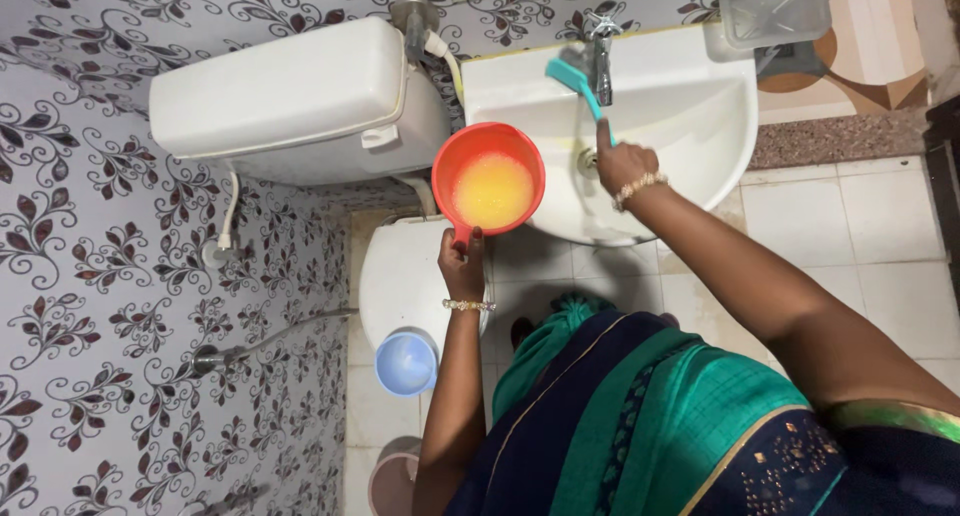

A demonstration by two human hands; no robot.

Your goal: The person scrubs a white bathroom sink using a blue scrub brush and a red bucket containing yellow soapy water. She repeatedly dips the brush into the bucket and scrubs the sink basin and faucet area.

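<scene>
My left hand (461, 263) grips the handle of an orange-red mug (489, 181) that holds foamy yellowish liquid. I hold the mug level beside the left rim of the white wash basin (690, 106). My right hand (622, 163) is closed on the handle of a teal brush (575, 81), its index finger stretched along the handle. The brush head points up toward the metal tap (601, 51) at the back of the basin. Both wrists wear beaded bracelets.
A white cistern (290, 101) hangs on the patterned tile wall at the left, with the closed toilet lid (400, 276) below it. A light blue mug (406, 363) stands on the lid and a pinkish bucket (392, 481) on the floor. A clear container (772, 11) sits above the basin.
</scene>
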